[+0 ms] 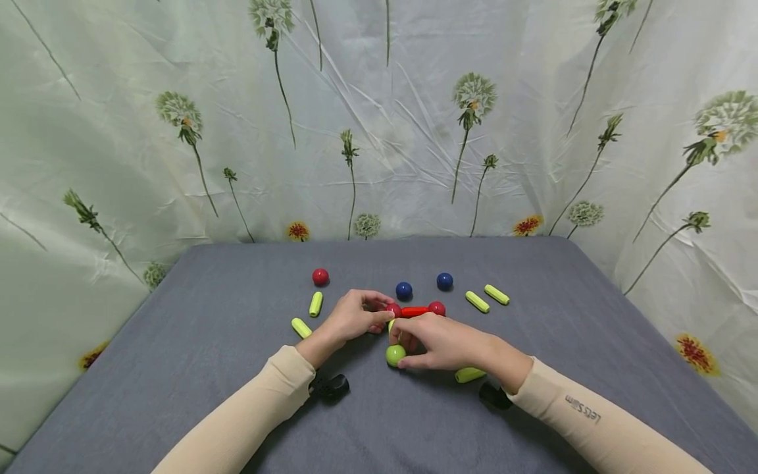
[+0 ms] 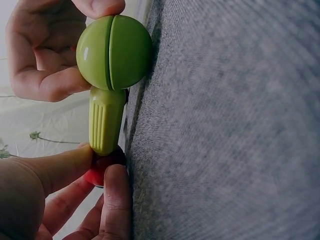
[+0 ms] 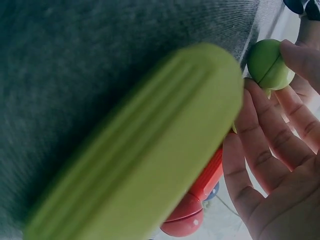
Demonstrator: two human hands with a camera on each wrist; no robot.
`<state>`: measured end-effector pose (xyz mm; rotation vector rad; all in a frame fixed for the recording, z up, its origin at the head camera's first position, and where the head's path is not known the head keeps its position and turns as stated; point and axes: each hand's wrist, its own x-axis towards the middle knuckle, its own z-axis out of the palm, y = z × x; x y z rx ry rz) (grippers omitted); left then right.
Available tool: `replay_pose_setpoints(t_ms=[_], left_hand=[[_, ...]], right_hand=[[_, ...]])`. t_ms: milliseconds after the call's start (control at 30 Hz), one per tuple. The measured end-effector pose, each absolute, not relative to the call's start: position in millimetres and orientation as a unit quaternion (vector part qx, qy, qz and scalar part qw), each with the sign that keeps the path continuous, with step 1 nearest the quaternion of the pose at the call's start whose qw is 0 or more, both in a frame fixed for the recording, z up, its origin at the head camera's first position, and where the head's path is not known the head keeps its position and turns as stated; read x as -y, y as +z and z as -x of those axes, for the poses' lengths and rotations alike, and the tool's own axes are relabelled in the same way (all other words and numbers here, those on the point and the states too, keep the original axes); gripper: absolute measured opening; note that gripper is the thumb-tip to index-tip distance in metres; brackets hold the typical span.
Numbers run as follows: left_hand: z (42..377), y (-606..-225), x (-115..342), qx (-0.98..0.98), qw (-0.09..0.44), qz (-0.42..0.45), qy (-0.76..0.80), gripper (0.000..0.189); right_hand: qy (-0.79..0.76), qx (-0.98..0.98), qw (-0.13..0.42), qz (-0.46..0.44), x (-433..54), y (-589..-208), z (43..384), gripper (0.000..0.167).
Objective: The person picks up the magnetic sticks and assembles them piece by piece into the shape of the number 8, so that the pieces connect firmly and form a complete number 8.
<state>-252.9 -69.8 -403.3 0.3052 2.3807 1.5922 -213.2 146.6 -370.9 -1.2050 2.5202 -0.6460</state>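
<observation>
My left hand (image 1: 354,316) pinches a red ball (image 1: 393,310) between thumb and fingers. A red rod (image 1: 414,311) runs from that ball to a second red ball (image 1: 437,308) on the right. Thumb and fingers of my right hand (image 1: 441,339) grip a green ball (image 1: 395,355) with a groove round its middle. Between the green ball and the left hand's red ball, a ribbed yellow-green rod (image 2: 106,122) lines up end to end with both in the left wrist view. In the head view, the right fingers cover most of this rod.
Behind the hands lie two blue balls (image 1: 404,291) and a loose red ball (image 1: 320,277). Yellow-green rods lie left (image 1: 316,304) and right (image 1: 477,301); another rod (image 1: 470,375) sits under the right wrist. A flowered curtain (image 1: 403,131) hangs behind the grey table (image 1: 237,289).
</observation>
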Motion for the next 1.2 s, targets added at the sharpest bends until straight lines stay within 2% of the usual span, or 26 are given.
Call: replay_pose_setpoints(t_ms=[700,1200], left_hand=[[252,-404,68,-0.835,0.117,-0.111,0.527,0.022],[240,-399,71,-0.865,0.096,-0.145,0.470,0.039]], right_hand=[[-0.240,-0.864,0.142,0.418,-147,-373,213,0.030],[-0.249,-0.864,0.116,0.421,-162,-366,212,0.029]])
